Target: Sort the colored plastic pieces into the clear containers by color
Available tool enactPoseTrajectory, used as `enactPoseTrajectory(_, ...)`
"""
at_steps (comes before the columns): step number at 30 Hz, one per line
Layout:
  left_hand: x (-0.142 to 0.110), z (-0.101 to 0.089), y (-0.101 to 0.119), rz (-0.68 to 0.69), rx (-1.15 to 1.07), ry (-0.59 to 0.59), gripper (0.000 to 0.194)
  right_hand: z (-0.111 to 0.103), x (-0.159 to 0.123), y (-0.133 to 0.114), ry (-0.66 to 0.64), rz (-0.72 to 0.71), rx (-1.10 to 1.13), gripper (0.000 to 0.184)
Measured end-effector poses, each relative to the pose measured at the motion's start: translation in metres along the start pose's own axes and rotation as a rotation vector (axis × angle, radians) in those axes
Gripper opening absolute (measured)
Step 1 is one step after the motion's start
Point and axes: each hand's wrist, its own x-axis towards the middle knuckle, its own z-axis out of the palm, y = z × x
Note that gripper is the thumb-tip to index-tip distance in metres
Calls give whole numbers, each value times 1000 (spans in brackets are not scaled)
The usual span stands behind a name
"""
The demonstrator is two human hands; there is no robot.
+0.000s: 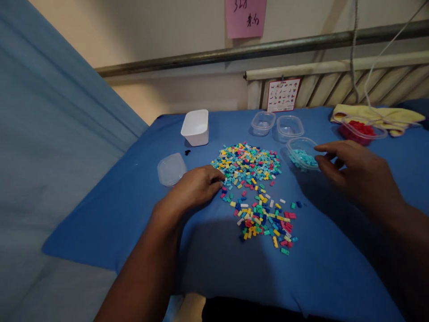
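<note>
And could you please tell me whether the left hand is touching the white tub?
Apart. The head view shows it: a strip of blue cloth is plainly visible between the left hand and the white tub.

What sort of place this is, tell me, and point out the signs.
An indoor room, perhaps in a home or dormitory, though I can't be sure which. A ribbed radiator and a metal pipe run along the wall, and a blue curtain hangs at one side.
</note>
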Motion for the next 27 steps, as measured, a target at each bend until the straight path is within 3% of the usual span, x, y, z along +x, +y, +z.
enactPoseTrajectory(2,1,2,4,11,82,-30,23,7,-5,-14,-37,-88,93,21)
enactPoseTrajectory(6,0,1,10,18,152,-68,21,29,-19,-44,-288,-283,322,26)
enactPoseTrajectory(10,-3,0,12,12,215,-86,25,43,-32,-62,-453,-268,468,43)
enactPoseTrajectory(16,-4,3,14,-9,232,-84,29,33,-45,-84,-669,-326,561,63)
enactPoseTrajectory(22,-6,2,16,13,242,-65,23,34,-45,-85,-618,-298,536,59)
enactPoseTrajectory(27,-6,2,12,9,237,-60,32,31,-46,-93,-775,-343,524,64)
